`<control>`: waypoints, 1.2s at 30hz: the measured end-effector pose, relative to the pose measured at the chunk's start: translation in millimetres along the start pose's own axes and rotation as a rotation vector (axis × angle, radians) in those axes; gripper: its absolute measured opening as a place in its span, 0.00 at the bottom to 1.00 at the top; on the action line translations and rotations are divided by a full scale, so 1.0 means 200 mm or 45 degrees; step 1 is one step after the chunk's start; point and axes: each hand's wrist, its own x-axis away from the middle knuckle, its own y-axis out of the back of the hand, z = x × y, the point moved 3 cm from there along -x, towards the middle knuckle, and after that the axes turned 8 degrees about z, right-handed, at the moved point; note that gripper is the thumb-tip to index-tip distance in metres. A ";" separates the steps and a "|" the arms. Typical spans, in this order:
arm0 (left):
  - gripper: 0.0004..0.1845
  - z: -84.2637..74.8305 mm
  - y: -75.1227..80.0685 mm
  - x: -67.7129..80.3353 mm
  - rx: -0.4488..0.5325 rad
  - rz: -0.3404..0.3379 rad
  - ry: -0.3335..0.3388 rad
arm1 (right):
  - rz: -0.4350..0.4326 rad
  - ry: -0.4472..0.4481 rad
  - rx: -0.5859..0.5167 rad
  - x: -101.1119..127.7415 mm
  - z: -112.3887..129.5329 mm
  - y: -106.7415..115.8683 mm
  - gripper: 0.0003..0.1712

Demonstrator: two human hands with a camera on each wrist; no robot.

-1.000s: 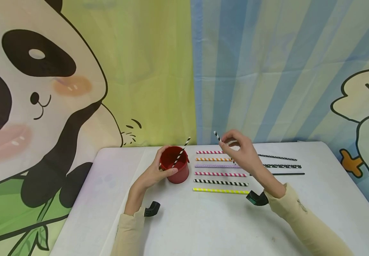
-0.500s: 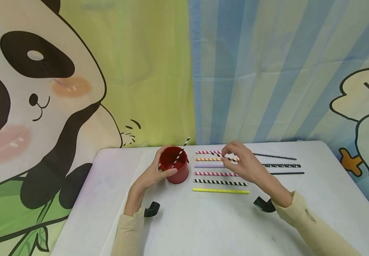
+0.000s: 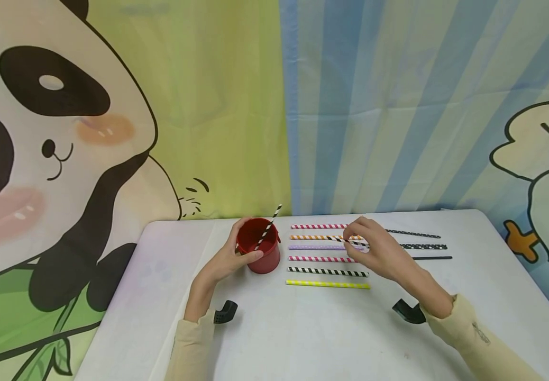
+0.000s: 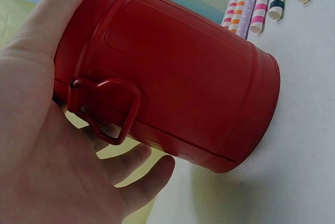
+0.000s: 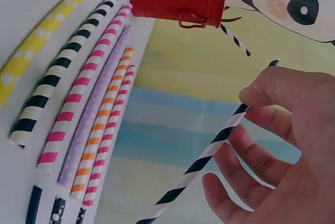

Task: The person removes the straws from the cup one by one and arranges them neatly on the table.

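My left hand point(image 3: 222, 260) grips a small red bucket point(image 3: 267, 261) by its rim, thumb in front and fingers round the far side. A black-and-white striped paper straw point(image 3: 274, 214) leans out of the bucket's mouth. Over the row of straws, my right hand point(image 3: 380, 253) pinches a second black-and-white striped straw point(image 5: 188, 174) between thumb and forefinger. In the right wrist view that straw runs diagonally, its short end past the fingertips and its long end toward the bottom edge; the other fingers are loosely bent.
Paper straws lie side by side right of the bucket, among them a yellow one point(image 3: 327, 284), a black-striped one point(image 3: 327, 272), a pink-striped one point(image 3: 319, 259) and a lilac one point(image 3: 310, 247). Thin dark sticks point(image 3: 429, 258) lie farther right. A panda curtain point(image 3: 227, 106) hangs behind the table.
My right hand has come down and shifted right with its straw, which has gone from steeply tilted to nearly level. The left hand and bucket stay in place.
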 end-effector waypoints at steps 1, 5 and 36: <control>0.50 0.00 0.00 0.00 0.002 -0.001 0.003 | 0.003 0.004 0.017 0.01 0.00 0.00 0.05; 0.50 0.00 0.00 0.00 -0.003 0.003 0.001 | 0.010 0.010 0.079 0.05 -0.03 -0.02 0.06; 0.51 0.01 0.00 -0.01 -0.015 -0.001 -0.005 | -0.042 -0.105 0.490 0.43 -0.32 -0.06 0.11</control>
